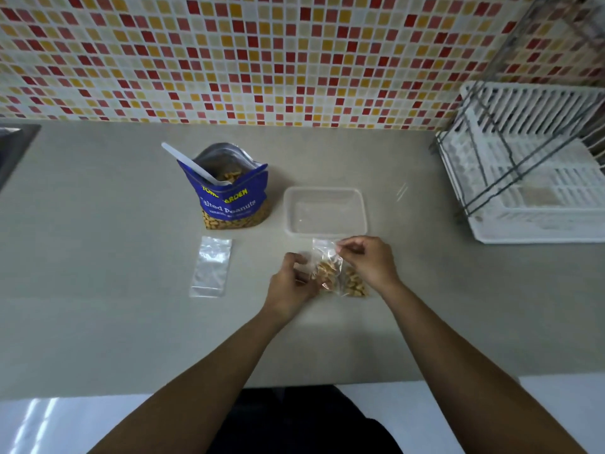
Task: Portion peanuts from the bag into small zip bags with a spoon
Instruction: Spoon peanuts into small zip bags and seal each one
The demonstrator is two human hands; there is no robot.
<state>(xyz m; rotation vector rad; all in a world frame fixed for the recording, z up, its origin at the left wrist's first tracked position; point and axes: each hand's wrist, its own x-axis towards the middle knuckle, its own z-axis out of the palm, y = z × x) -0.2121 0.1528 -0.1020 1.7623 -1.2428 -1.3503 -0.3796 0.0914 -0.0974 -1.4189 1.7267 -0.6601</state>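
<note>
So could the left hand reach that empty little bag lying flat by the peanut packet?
Probably yes, once freed: the left hand pinches the filled zip bag, but the empty zip bag lies left of it with only bare counter between.

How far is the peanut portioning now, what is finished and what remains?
Done: one filled zip bag lies on the counter beside the right hand. In hand: the left hand and right hand pinch a second zip bag holding peanuts, probably to seal it; I cannot tell if it is closed. Remaining: an empty zip bag lies flat, and the spoon rests in the open peanut bag.
</note>
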